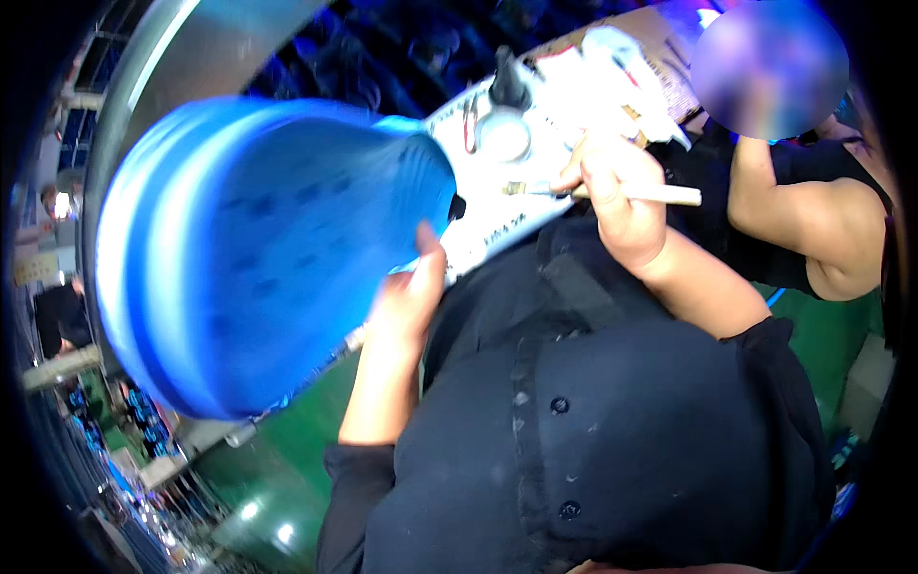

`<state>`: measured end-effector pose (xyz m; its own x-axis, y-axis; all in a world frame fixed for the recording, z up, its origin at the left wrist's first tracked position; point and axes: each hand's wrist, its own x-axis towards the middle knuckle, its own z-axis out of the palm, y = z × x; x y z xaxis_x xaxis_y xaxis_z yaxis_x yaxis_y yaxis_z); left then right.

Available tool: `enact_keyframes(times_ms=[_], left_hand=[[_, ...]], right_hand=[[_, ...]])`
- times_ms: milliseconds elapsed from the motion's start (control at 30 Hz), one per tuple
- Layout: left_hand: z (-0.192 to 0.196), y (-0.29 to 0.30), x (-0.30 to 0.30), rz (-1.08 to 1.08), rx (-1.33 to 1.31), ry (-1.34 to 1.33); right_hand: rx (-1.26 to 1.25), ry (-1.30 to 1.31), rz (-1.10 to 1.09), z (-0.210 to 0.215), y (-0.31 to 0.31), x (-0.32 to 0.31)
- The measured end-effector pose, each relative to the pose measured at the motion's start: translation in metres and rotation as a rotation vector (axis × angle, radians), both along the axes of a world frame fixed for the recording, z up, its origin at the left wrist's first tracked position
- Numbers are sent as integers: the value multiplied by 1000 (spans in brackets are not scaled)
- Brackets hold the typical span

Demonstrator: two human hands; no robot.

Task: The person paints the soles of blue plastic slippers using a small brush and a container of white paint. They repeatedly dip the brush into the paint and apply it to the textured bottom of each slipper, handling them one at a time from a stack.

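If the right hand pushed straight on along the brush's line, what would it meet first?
The right hand would probably bring the brush to the near edge of the blue curved piece; their relative depth is unclear.

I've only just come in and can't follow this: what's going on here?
A person holds a large blue curved piece, blurred in this view, in the left hand, with the thumb at its edge near the narrower end. The right hand grips a pale-handled brush, its bristles pointing left over a white-covered worktop. Just beyond the bristles stands a round white container, with a dark upright object behind it. Another person is at the right.
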<state>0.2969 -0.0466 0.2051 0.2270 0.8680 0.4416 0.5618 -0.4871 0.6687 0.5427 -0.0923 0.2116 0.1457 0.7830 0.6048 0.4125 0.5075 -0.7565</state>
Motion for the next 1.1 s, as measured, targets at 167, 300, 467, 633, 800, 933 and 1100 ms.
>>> enact_keyframes(times_ms=[167,300,467,633,800,933,1100], left_hand=[[75,6,-6,-256,-451,-663],[137,9,45,-642,-1051,-588],[173,75,211,-877,-756,-390],[226,134,328,-837,-792,-1027],[174,89,300,-1182,-563,-625],[77,88,159,-964,-699,-294],[73,14,-24,302,-881,-663]], right_hand=[[-122,220,-154,-14,-9,33],[-142,259,-258,-4,-27,59],[-190,438,-346,-19,-50,89],[-195,503,-342,-19,-63,107],[-219,680,-343,-42,-68,124],[-270,589,-222,-54,-57,119],[-320,706,-176,-51,-41,104]])
